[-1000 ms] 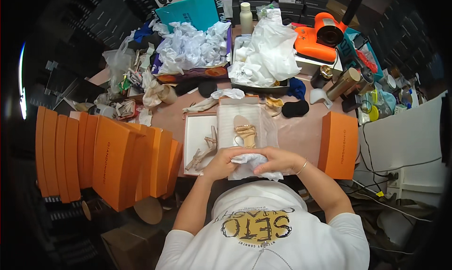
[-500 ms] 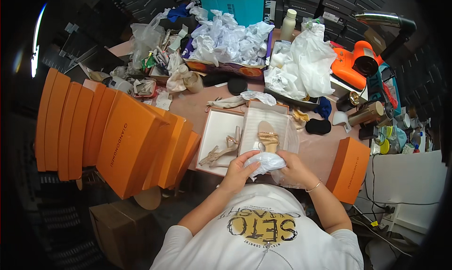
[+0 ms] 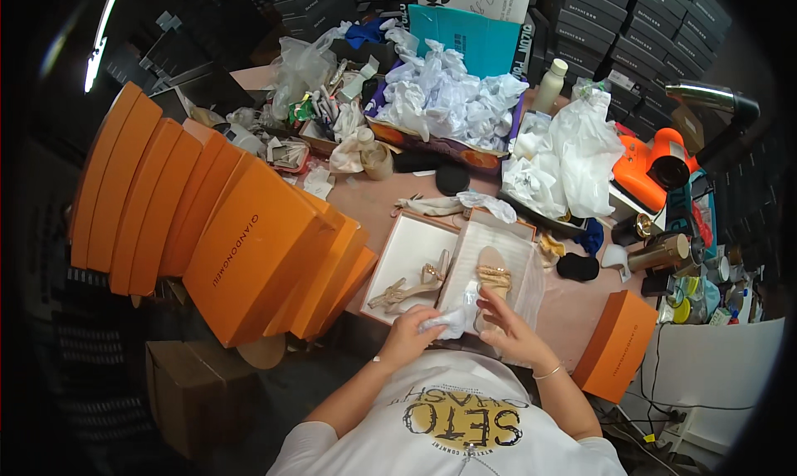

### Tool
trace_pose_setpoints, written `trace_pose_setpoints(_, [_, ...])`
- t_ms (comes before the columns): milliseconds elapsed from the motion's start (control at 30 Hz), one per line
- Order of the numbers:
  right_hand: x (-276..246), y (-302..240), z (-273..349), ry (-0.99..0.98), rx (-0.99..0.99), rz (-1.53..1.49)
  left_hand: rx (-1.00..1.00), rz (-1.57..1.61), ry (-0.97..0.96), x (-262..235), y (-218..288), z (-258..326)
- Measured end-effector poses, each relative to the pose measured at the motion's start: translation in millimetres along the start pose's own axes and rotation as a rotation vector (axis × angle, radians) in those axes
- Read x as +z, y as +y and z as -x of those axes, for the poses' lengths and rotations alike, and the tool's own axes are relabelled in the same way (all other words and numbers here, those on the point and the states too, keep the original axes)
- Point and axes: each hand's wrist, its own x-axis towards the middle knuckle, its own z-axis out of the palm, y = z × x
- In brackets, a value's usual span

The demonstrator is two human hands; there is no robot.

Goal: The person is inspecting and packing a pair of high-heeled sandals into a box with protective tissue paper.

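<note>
An orange-edged shoebox lies open in two parts in front of me. In its white-lined left part [image 3: 395, 252] a strappy high-heeled sandal [image 3: 415, 287] rests on its side. The right part [image 3: 520, 242] is lined with thin white wrapping sheet and holds another beige sandal [image 3: 494, 274] with gathered straps. At the near edge my left hand [image 3: 407, 336] pinches a crumpled wad of white tissue paper [image 3: 452, 321]. My right hand [image 3: 513, 333], fingers apart and holding nothing, hovers over the near end of the right part, just right of the wad.
Orange shoeboxes [image 3: 249, 256] stand stacked at the left, and one more [image 3: 616, 343] is at the right. Behind are a bin of crumpled tissue [image 3: 452, 94], white plastic bags [image 3: 573, 148], an orange appliance [image 3: 643, 173] and a black pad [image 3: 578, 268].
My right hand has let go of the tissue paper and opened. The left hand keeps the wad, now lower and further left against the box. The whole view has shifted slightly.
</note>
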Motion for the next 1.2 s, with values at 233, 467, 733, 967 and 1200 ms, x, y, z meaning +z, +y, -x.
trace_pose_setpoints(233, [53.6,11.6,-16.0,-0.011,0.047,-0.187,0.125,0.424,0.119,35.2,3.9,0.8])
trace_pose_setpoints(467, [52.0,3.1,10.4,0.005,0.233,-0.278,0.311,-0.172,0.314,40.4,-27.4,-9.9])
trace_pose_setpoints(733, [25.4,-25.9,36.9,-0.209,0.048,0.291,-0.713,1.239,0.429,20.3,-193.8,-77.5])
trace_pose_setpoints(967, [-2.0,-45.9,50.4,-0.052,0.178,0.225,-0.331,1.167,0.785,35.5,-119.5,-63.3])
trace_pose_setpoints(1200, [17.9,-88.2,-20.0,0.267,-0.583,0.597,-0.158,0.511,-0.102,-6.1,-13.6,-52.4])
